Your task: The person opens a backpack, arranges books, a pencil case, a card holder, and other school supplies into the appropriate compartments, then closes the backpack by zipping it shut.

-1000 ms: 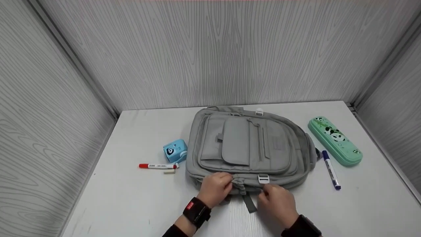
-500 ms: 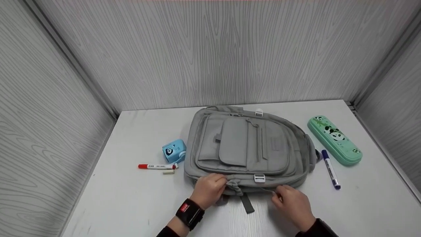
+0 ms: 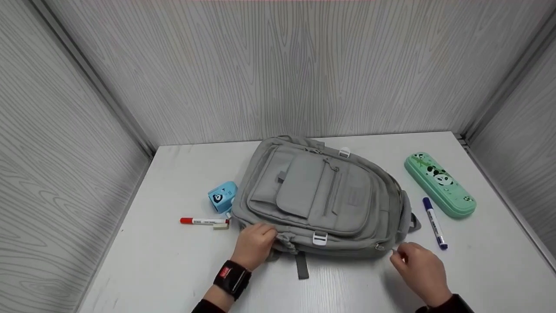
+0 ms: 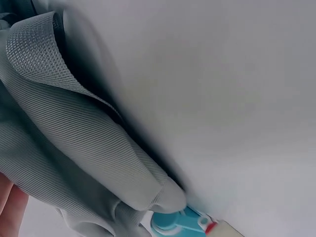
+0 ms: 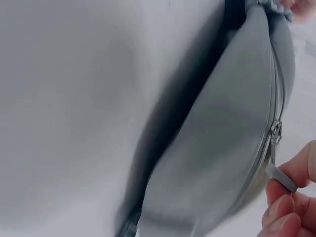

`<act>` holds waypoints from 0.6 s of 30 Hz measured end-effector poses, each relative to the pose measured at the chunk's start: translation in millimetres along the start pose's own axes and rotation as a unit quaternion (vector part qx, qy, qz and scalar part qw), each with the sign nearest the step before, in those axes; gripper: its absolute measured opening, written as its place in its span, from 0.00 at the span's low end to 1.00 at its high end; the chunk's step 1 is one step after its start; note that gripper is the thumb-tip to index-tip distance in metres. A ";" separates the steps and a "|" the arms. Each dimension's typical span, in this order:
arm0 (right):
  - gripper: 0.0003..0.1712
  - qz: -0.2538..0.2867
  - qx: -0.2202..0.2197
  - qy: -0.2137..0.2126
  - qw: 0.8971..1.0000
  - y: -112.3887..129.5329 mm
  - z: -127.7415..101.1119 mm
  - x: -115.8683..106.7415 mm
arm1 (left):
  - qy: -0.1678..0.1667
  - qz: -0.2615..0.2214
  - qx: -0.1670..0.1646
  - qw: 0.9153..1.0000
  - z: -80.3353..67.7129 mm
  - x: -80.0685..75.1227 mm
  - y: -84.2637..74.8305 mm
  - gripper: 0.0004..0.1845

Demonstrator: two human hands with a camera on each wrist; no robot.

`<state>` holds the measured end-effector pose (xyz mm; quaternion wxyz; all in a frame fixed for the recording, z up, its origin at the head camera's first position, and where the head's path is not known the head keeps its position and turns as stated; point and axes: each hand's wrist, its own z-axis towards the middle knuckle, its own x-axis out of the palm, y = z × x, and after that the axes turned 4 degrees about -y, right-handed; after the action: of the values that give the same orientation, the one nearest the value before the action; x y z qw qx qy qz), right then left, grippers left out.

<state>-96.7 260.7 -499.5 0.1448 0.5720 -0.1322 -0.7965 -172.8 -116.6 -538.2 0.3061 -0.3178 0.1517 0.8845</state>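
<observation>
A grey backpack (image 3: 299, 187) lies on its back on the white table, front pockets up. My left hand (image 3: 254, 246) grips its near side by the gathered side pocket at the left; in the left wrist view only a bit of that hand shows beside the folded grey fabric (image 4: 79, 123). At the near right of the bag, my right hand (image 3: 420, 271) pinches a grey zipper pull (image 5: 281, 178) between thumb and fingers. The metal zipper slider (image 5: 276, 129) sits on the curved side seam, with the pull drawn taut.
Left of the bag are a light blue panda-printed box (image 3: 223, 197), a red-capped marker (image 3: 204, 221) and a small cream block (image 3: 220, 226). A blue-capped marker (image 3: 435, 223) and a green panda pencil case (image 3: 440, 184) lie to the right. Walls enclose the table's back and sides.
My right hand has moved right along the bag's near side, drawing the zipper pull with it. My left hand has shifted left, and the backpack has slid left and turned slightly.
</observation>
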 end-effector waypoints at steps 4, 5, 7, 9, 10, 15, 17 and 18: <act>0.06 0.001 0.028 0.018 0.999 -10.8 0.1 -9.2 | 0.011 0.013 -0.016 1.000 -2.1 -2.2 12.5 0.07; 0.06 0.002 0.034 0.021 0.999 -12.2 0.0 -10.3 | 0.013 0.016 -0.020 1.000 -2.7 -2.4 16.3 0.07; 0.05 0.004 0.044 0.034 0.998 -13.8 0.1 -11.5 | 0.013 0.027 -0.027 0.999 -4.1 -2.0 24.2 0.07; 0.05 0.008 0.053 0.045 0.998 -12.2 0.1 -11.8 | 0.010 0.041 -0.038 0.998 -5.1 -1.4 31.3 0.07; 0.05 0.010 0.057 0.053 0.997 -11.0 0.2 -11.6 | 0.008 0.048 -0.041 0.998 -5.4 -0.9 34.7 0.07; 0.07 0.017 0.061 0.060 0.996 -1.5 -1.5 -10.2 | -0.001 0.070 -0.069 0.995 -4.4 1.1 43.8 0.07; 0.07 0.019 0.057 0.049 0.997 2.2 -3.0 -9.7 | 0.015 0.072 -0.094 0.993 -2.5 -1.0 40.7 0.07; 0.08 0.020 0.056 0.043 0.997 3.8 -3.9 -9.7 | 0.033 0.070 -0.115 0.990 -0.4 -3.4 36.5 0.06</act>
<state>-89.8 260.7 -490.8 0.1343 0.6099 -0.1815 -0.7596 -193.8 -146.3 -533.5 0.1996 -0.3681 0.0811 0.9045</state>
